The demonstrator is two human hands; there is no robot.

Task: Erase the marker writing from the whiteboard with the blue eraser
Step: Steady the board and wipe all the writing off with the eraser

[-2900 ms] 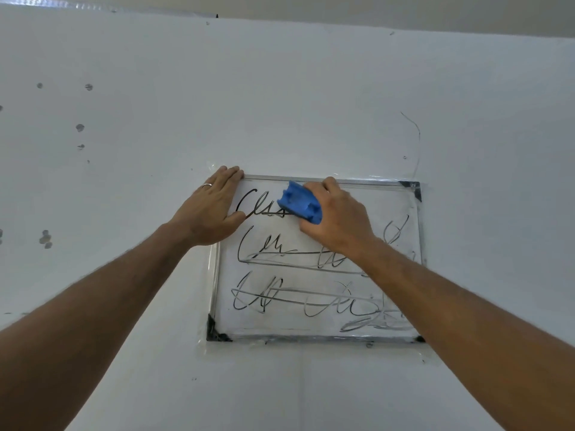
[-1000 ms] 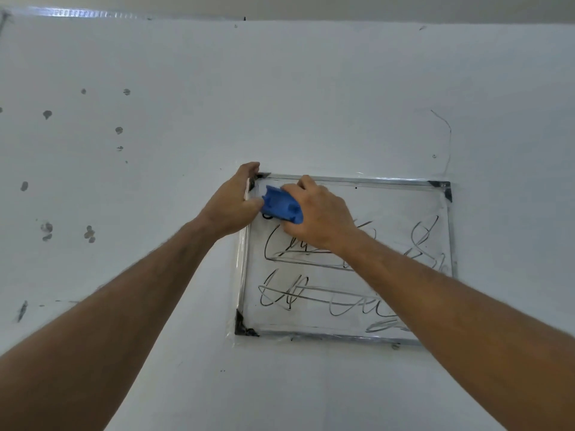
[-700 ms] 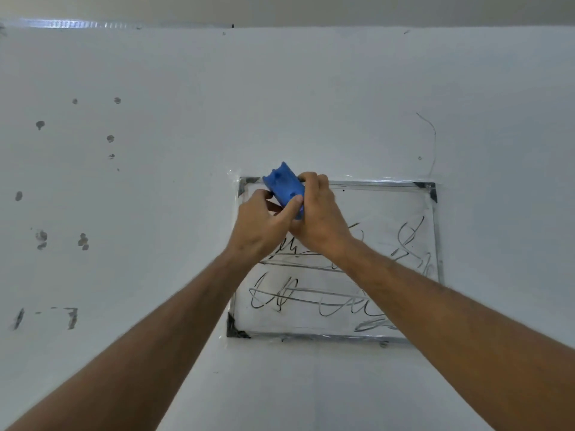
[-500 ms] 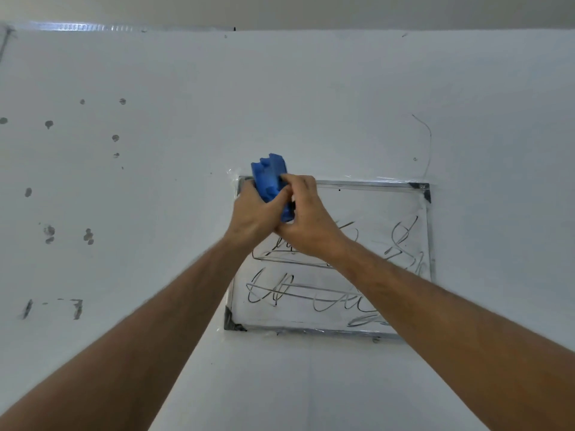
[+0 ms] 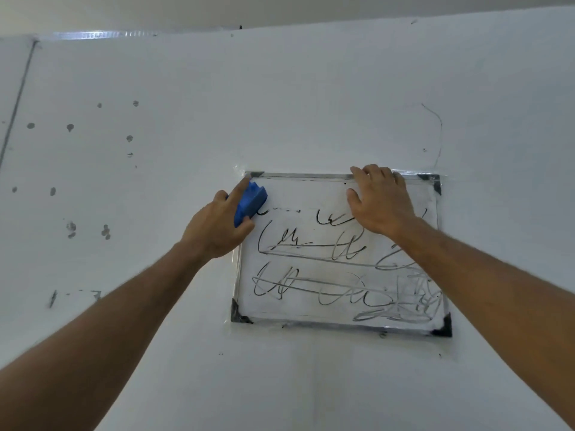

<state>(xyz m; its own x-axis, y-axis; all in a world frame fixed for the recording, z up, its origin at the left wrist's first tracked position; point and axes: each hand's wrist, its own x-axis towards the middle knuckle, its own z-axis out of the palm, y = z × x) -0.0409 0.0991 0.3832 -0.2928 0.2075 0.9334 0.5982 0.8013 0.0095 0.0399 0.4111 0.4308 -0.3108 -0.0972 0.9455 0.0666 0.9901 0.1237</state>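
A small framed whiteboard (image 5: 311,191) hangs taped to a white wall. Black marker scribbles (image 5: 311,247) run across its middle and lower rows, and only faint traces are left at the top left. My left hand (image 5: 217,225) grips the blue eraser (image 5: 250,202) and presses it against the board's top left corner. My right hand (image 5: 381,202) lies flat with fingers spread on the upper right part of the board, touching the top frame and covering some writing.
The wall (image 5: 280,98) around the board carries grey spots (image 5: 70,127) at the left and a thin curved line (image 5: 438,132) above the board's right corner. Clear tape edges the frame.
The eraser has passed from my right hand to my left hand. My right hand has moved to the upper right of the board and rests flat there. The top left writing is mostly wiped.
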